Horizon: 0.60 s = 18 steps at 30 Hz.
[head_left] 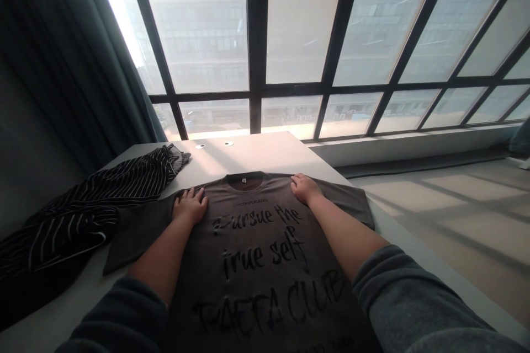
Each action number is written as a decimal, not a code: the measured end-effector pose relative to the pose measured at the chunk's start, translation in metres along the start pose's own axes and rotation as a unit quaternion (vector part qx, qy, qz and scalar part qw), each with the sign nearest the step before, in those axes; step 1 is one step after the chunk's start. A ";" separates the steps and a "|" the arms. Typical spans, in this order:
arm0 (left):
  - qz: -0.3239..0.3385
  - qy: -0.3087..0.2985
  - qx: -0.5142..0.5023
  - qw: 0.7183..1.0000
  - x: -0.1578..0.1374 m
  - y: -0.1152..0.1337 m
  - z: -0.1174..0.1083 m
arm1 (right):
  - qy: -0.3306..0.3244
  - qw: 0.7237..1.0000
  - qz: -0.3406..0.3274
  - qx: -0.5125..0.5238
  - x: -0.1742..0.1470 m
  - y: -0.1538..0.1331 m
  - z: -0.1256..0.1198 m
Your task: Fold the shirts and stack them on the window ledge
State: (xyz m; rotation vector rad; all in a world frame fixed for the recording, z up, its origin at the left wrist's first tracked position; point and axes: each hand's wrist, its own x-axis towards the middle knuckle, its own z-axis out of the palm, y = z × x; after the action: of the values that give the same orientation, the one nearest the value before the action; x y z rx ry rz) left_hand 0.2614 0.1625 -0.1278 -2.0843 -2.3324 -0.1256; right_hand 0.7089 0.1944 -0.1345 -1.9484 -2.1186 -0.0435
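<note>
A dark grey-brown T-shirt [256,265] lies spread out, front side up, with its collar toward the window and black lettering across the chest. Both sleeves stretch outward to the sides. On the shirt's left shoulder area rests my left hand [190,206], its fingers spread and lying on the cloth. My right hand [305,188] lies on the other shoulder near the collar, fingers close together on the fabric. Neither hand shows cloth gripped in it. The shirt's lower hem is out of view.
The white table [265,149] carries the shirt, and two round white cable covers sit near its far edge. A black garment with white stripes [136,179] lies crumpled at the left. Behind are a dark curtain [83,55] and large framed windows [304,22]; sunlit floor [447,220] lies right.
</note>
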 end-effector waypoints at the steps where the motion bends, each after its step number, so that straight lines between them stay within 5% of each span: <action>1: 0.001 0.002 -0.002 1.000 0.000 0.001 0.000 | -0.007 1.000 0.001 -0.004 0.000 -0.001 -0.003; 7: -0.002 0.011 -0.009 1.000 -0.003 0.001 0.000 | -0.060 0.998 -0.004 -0.028 0.014 -0.031 -0.016; 13: -0.004 0.021 -0.012 1.000 -0.004 0.001 0.001 | -0.082 0.993 -0.079 0.010 0.002 -0.085 0.002; 18: -0.003 0.020 -0.008 1.000 -0.003 0.000 0.001 | -0.108 0.991 -0.069 0.021 -0.007 -0.090 0.009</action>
State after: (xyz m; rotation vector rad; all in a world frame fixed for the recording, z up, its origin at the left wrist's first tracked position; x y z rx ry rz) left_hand 0.2622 0.1598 -0.1291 -2.0619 -2.3244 -0.1847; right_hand 0.6195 0.1807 -0.1311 -1.8527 -2.3683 0.1934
